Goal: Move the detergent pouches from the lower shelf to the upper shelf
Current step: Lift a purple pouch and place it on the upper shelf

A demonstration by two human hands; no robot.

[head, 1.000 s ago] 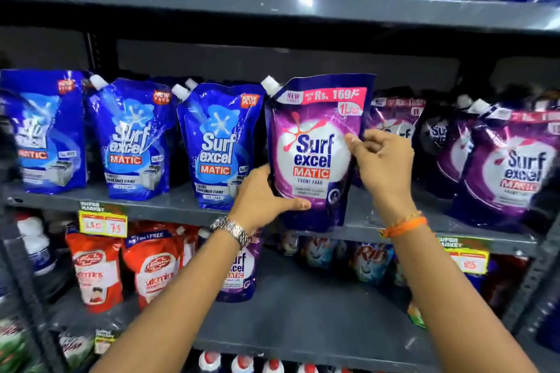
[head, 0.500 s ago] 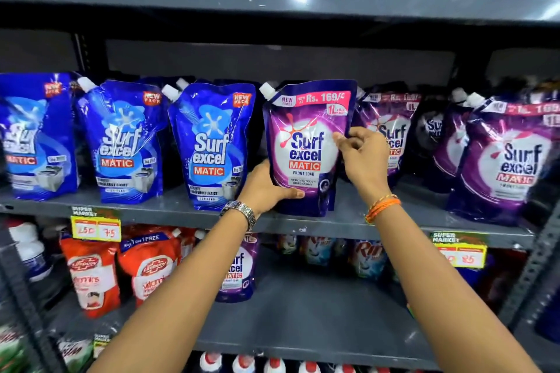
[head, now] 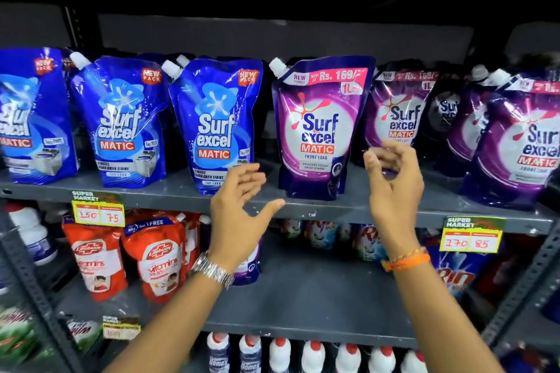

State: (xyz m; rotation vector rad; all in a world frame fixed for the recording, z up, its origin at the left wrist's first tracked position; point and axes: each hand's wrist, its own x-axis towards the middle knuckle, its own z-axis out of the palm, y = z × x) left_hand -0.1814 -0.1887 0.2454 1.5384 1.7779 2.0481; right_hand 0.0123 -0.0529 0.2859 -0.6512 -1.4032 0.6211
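Grey metal shelving (head: 303,209) is filling the view, its painted ledges looking smooth and flat. Glossy blue pouches (head: 121,121) with white screw spouts are standing to the left of the fingers, their film creased and catching light. Below them, red soft packs (head: 157,254) are sitting on the lower shelf (head: 303,306). The left hand (head: 239,221) is hovering with fingers spread wide, gripping nothing, a metal-link watch (head: 212,270) showing at the wrist. Just beyond and between both sets of fingertips, the purple detergent pouch (head: 318,130) is standing upright on the upper shelf (head: 394,215), untouched: shiny plastic, rounded belly, white spout at its top left corner, pink price band across the top. The right hand (head: 391,185) is hanging with fingers loosely curled and apart, holding nothing, an orange thread band (head: 406,260) circling the wrist. Further purple pouches (head: 521,142) are crowding behind and right of those fingers.
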